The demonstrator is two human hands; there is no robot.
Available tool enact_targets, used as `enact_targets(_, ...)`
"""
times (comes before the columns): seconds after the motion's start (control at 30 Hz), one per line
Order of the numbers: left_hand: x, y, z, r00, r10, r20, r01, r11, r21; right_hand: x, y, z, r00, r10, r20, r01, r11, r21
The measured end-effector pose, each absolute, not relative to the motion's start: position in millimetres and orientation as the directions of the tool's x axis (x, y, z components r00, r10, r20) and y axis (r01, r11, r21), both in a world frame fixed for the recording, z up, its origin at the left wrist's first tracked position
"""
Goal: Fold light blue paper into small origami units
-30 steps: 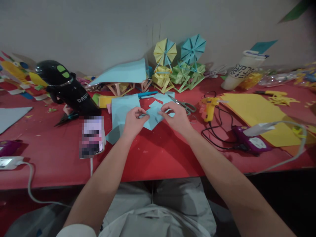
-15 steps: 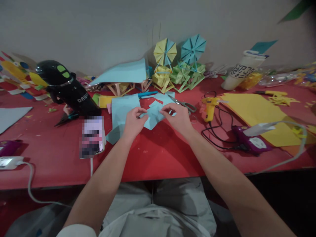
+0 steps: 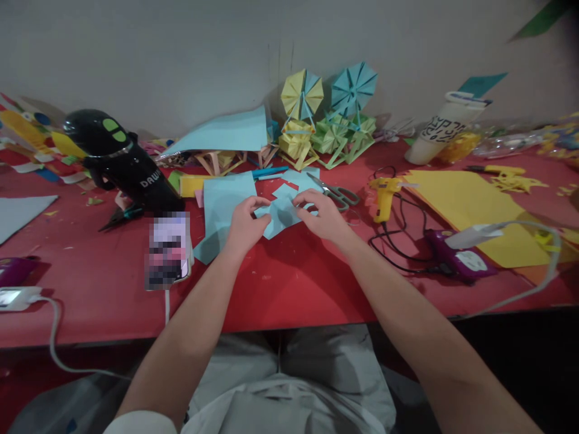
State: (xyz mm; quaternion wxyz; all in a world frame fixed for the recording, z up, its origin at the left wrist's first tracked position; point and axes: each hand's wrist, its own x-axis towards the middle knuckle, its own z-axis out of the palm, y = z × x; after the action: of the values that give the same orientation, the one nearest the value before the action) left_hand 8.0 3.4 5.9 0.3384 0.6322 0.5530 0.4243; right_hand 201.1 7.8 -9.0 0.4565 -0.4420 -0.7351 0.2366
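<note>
Between my hands is a small piece of light blue paper [image 3: 281,218], creased and slightly raised above the red table. My left hand [image 3: 248,224] pinches its left side between thumb and fingers. On the opposite side, my right hand [image 3: 320,212] grips the paper with thumb and forefinger. Larger light blue sheets [image 3: 226,202] lie under and to the left of my left hand. Scissors [image 3: 341,196] with grey-green handles rest just beyond my right hand. More blue paper scraps [image 3: 307,176] lie behind the held piece.
A black bottle [image 3: 131,166] and a phone [image 3: 168,250] are on the left. To the right are a yellow glue gun [image 3: 386,196] with its cord, a purple power strip [image 3: 461,256] and yellow paper [image 3: 474,211]. Folded paper models [image 3: 303,141] and a white cup [image 3: 446,129] stand along the wall.
The small blue paper has flexed and turned slightly between my fingers. My right hand has shifted a little, and both hands keep their hold.
</note>
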Motion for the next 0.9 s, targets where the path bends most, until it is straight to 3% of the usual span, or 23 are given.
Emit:
enact_targets(0.3,10,0,9,0.159,0.979,0.128,0.446,-0.187,0.875,212,10,-12,-0.361,0.805,0.471,0.406,0.59,-0.697)
enact_targets(0.5,9,4,6,-0.013,0.993,0.114,0.349,-0.103,0.932,213,4,-2,-0.486,0.782,0.392,0.395,0.596,-0.699)
enact_targets(0.77,6,5,7,-0.127,0.991,0.036,0.247,-0.004,0.969,210,5,-6,-0.417,0.835,0.36,0.425,0.529,-0.734)
enact_targets(0.9,6,5,7,-0.139,0.99,0.016,0.261,0.022,0.965,207,3,-9,-0.362,0.836,0.412,0.445,0.544,-0.712)
